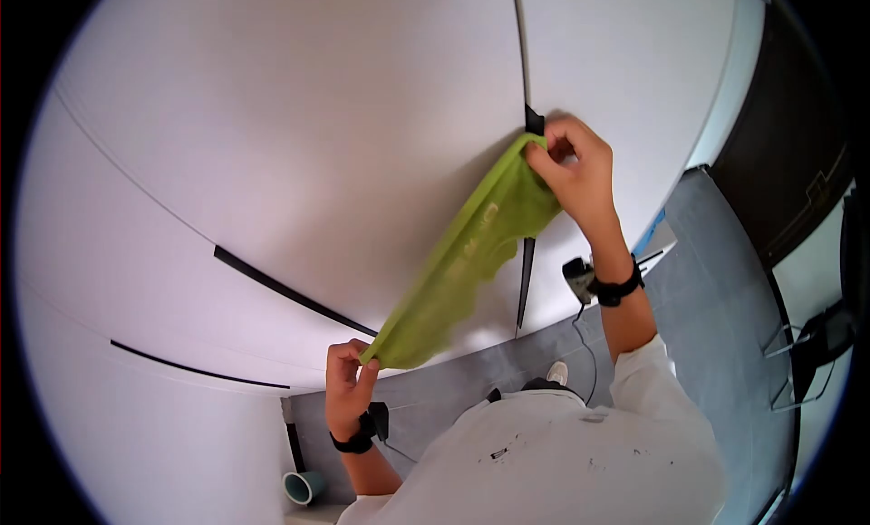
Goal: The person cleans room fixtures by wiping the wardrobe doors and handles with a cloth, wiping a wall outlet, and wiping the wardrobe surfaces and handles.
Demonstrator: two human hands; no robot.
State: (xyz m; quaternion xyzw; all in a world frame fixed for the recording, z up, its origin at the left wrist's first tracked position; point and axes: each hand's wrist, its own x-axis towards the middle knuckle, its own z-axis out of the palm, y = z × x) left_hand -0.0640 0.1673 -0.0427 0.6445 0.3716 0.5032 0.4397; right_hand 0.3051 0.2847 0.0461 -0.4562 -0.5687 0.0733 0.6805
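A green cloth (471,262) is stretched at a slant in front of the white cabinet doors (362,144). My left hand (351,389) pinches its lower left corner between thumb and fingers. Higher up, my right hand (578,172) grips the upper right corner, close to a black door handle (535,120). Between the hands the top edge is taut, and the rest of the cloth hangs in loose folds. Part of the black handle strip (526,280) shows below it. Each wrist wears a black strap with a small device and a cable.
Black handle strips (290,289) run along the cabinet at the left. A teal cup-like container (304,487) is at the lower left. Grey floor tiles (698,280) lie below, with a dark door (784,135) and a black chair (820,348) at the right.
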